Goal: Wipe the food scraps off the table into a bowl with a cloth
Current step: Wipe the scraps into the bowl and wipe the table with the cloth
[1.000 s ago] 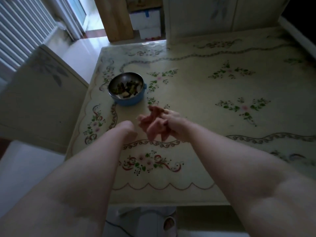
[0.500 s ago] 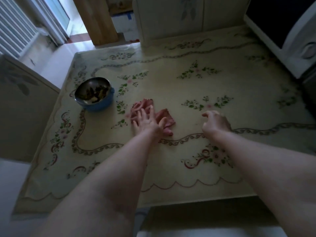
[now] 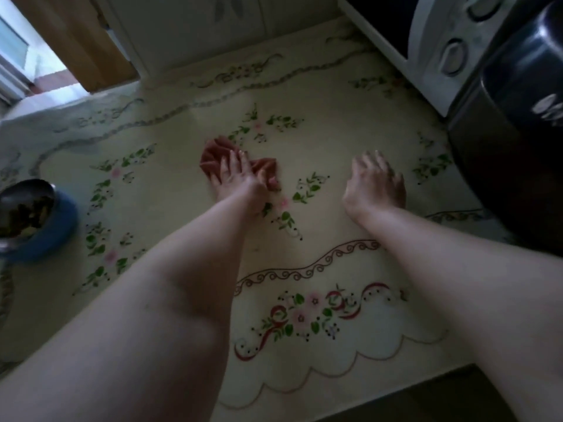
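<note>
A crumpled red cloth (image 3: 213, 155) lies on the flowered table (image 3: 320, 141) near its middle. My left hand (image 3: 236, 179) presses flat on the cloth with straight fingers. To the right, my right hand (image 3: 376, 182) rests on the bare table, fingers loosely spread and holding nothing. A blue bowl (image 3: 45, 236) with a metal inside holds dark food scraps and stands at the far left edge of the view. I see no loose scraps on the tabletop in this dim light.
A white microwave (image 3: 441, 41) and a dark rounded appliance (image 3: 518, 141) stand along the table's right side. A chair back (image 3: 198, 28) rises behind the far edge. The near table edge runs across the bottom right.
The cloth now lies on the table under my left hand, which slid it right and away from the bowl. My right hand moved off to the right. The view swung right.
</note>
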{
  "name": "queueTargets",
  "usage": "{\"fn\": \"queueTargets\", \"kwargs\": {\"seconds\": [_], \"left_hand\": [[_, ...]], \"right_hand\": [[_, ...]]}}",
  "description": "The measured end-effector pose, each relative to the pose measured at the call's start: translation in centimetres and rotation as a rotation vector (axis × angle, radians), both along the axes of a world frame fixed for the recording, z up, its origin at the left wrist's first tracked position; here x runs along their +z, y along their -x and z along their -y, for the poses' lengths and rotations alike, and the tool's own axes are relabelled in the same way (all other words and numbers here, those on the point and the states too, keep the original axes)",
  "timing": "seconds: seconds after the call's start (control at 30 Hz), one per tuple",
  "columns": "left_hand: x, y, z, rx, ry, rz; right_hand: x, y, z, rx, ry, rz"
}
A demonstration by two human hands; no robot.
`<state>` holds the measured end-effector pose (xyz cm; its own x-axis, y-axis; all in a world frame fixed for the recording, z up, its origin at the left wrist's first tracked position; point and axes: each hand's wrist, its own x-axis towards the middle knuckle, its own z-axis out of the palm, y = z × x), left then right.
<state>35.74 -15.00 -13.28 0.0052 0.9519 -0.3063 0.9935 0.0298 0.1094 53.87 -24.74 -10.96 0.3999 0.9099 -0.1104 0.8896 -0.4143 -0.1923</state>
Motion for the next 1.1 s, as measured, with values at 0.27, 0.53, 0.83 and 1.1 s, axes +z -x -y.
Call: {"fn": "queueTargets", "kwargs": {"seconds": [0.27, 0.53, 0.83, 1.1], "left_hand": [[-0.5, -8.8, -7.4, -0.191, -0.046, -0.018], [0.6, -17.4, -7.0, -0.655, -0.034, 0.054], [1.1, -1.1, -4.4, -0.269, 0.032, 0.036], [1.0, 10.0, 0.5, -0.02, 0.076, -0.063]], "right_hand": [[-1.4, -4.1, -1.3, -0.031, 0.083, 0.039], [-1.8, -4.3, -1.5, -0.037, 0.142, -0.007], [0.5, -1.7, -1.1, -0.093, 0.183, 0.029], [0.1, 8.2, -0.7, 0.296, 0.136, -0.159]]}}
